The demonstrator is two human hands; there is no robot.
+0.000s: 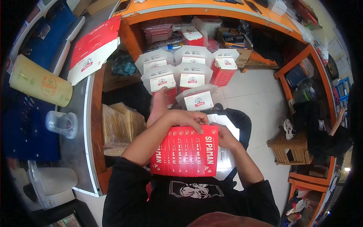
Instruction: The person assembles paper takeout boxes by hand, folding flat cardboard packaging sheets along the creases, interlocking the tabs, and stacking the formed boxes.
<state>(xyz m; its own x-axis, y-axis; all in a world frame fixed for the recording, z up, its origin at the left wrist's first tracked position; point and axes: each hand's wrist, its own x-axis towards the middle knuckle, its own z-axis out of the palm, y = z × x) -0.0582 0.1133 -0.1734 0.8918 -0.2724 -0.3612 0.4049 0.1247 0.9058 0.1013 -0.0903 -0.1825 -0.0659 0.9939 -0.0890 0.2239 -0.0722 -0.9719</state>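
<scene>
A fanned row of red printed cartons (184,153) marked "SI PAMAN" lies in front of my torso, overlapping from left to right. My left hand (193,120) reaches across their top edge, its fingers bent and closed around the rightmost carton's upper edge. At that carton's upper right corner, my right hand (225,137) is closed with curled fingers; its fingertips are partly hidden. White cardboard (226,158) shows beneath and to the right of the cartons. Beyond my hands, several white-and-red boxes (192,80) with raised flaps stand in stacks on the floor.
A bare foot (159,107) rests against the front left stack. On the left counter are flat red-and-white cartons (94,45), a yellow cup stack (41,80) and clear plastic cups (62,124). Another person (321,130) is at the right, near a wicker basket (289,149).
</scene>
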